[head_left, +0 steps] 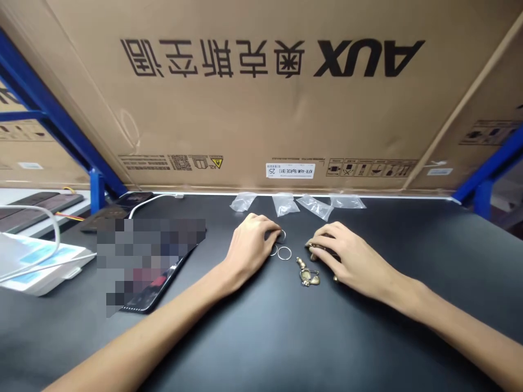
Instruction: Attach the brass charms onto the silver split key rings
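Note:
My left hand [253, 242] is closed in a pinch, with a thin silver-coloured metal ring [283, 235] at its thumb and fingertip. A second ring [285, 253] lies flat just in front of it, and a third ring [273, 250] is partly covered by the hand. Curled over some brass-coloured charms, my right hand [341, 256] has its fingertips on one brass charm [310, 244]; its thumb is hidden. Another bit of brass [335, 279] peeks out beneath that hand. Between the hands, nearer to me, lie brass charms [307, 274] with small figure shapes.
Several clear plastic bags [285, 204] lie along the back edge of the black table [261, 337]. Behind them stands a large cardboard box [261, 120] between blue metal posts [97, 188]. At left are a partly blurred-out phone or tablet [163, 286], a white box [44, 275] and white cables [141, 202].

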{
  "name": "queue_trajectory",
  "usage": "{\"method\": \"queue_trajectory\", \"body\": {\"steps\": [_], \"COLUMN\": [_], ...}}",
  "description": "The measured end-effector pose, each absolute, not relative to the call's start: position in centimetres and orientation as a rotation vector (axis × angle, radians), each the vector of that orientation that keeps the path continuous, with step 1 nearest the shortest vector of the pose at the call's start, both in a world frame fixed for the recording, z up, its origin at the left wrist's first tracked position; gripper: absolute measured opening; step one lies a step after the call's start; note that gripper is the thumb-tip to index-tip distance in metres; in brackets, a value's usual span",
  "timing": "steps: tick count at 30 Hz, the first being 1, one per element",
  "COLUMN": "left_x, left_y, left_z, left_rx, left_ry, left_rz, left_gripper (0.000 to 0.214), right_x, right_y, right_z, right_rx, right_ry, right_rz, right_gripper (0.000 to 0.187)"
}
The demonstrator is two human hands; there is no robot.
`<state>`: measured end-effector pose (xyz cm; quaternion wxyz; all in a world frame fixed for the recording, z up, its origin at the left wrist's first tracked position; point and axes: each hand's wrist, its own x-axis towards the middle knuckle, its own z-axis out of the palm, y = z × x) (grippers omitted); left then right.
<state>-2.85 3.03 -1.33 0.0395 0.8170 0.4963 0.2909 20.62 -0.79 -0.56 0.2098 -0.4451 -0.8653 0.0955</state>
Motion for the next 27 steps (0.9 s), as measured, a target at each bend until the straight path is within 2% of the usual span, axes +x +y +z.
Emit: {"method": "queue_trajectory", "body": {"steps": [9,12,16,21,27], "left_x": [-2.9,-3.0,-3.0,-3.0,-3.0], "left_y": [2.5,2.2,1.9,1.8,1.7], "left_z": [-1.5,-1.3,-1.3,-1.4,-1.4], "left_rx": [2.455,2.424,2.391,2.385,2.36], "left_ry": [1.492,1.485,1.487,1.453,1.442], "left_rz": [0.872,0.885,0.882,0.92,0.985], "left_gripper": [0.026,0.026,0.025,0.022,0.021], "right_x": [21.6,23.0,24.6,24.5,24.4], "right_y": [-0.4,-0.8,-0.9,-0.7,-0.2], "right_z": [0.4,1.4,1.5,1.0,1.3], "right_rx": [-1.369,-1.596,-1.685,-1.662,-1.629], "right_ry": [-2.301,-2.341,-2.419,-2.417,-2.301], "right_rz": [0.176,0.288,0.452,0.712,0.918], "right_gripper": [0.033,0.037,0.046,0.024,0.025]}}
